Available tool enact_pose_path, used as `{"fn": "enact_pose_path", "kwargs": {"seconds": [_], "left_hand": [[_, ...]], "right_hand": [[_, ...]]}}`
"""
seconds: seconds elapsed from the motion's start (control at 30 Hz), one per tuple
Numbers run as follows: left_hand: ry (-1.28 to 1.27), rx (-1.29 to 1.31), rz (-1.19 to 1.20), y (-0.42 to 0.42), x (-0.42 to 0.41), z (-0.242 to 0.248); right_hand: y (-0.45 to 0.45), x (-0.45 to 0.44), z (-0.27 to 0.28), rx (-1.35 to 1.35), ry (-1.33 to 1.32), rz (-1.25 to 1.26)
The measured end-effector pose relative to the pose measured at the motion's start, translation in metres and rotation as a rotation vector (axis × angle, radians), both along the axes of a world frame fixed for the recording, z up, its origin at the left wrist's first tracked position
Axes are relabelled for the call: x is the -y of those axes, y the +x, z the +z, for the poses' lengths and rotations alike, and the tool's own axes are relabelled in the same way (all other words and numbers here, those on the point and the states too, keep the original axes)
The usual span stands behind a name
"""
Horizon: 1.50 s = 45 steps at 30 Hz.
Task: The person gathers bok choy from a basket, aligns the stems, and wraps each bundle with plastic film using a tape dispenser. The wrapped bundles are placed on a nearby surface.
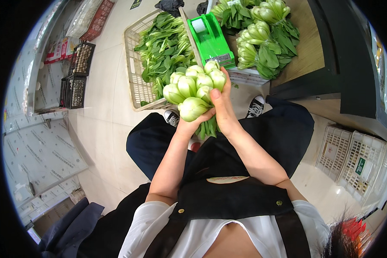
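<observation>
Both my hands grip a bunch of green bok choy (196, 82), its pale bulbous bases turned up and away from me. My left hand (193, 124) supports it from the near left, partly hidden under the bases. Along the right side, my right hand (223, 103) wraps the bunch with the thumb in front. Dark green leaves hang below, between my wrists. Just beyond the bunch is a green tape dispenser (209, 40) with a roll of tape (199, 25), on a board (191, 37).
A cream plastic crate (132, 74) of loose bok choy (167, 45) stands front left. Tied bok choy bunches (264, 38) lie front right on a white crate (248, 76), beside a dark-framed counter (329, 42). White crates (358, 164) stand right; black baskets (75, 92) stand left.
</observation>
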State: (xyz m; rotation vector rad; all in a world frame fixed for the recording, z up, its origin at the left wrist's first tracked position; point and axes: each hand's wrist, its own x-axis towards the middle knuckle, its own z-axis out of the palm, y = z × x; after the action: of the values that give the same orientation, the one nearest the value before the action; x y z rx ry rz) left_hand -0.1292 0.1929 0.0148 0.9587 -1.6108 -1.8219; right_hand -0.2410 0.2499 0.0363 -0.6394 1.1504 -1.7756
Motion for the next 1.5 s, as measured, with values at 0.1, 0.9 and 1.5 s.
{"fn": "enact_pose_path", "kwargs": {"seconds": [0.1, 0.9, 1.5], "left_hand": [[0.087, -0.036, 0.051, 0.002, -0.003, -0.007], [0.779, -0.475, 0.195, 0.058, 0.016, -0.035], [0.528, -0.717, 0.135, 0.104, 0.055, -0.017]], "right_hand": [[0.003, 0.001, -0.003, -0.103, 0.082, -0.007], [-0.01, 0.017, -0.022, 0.291, 0.237, 0.342], [0.017, 0.119, -0.02, 0.054, 0.142, 0.657]]}}
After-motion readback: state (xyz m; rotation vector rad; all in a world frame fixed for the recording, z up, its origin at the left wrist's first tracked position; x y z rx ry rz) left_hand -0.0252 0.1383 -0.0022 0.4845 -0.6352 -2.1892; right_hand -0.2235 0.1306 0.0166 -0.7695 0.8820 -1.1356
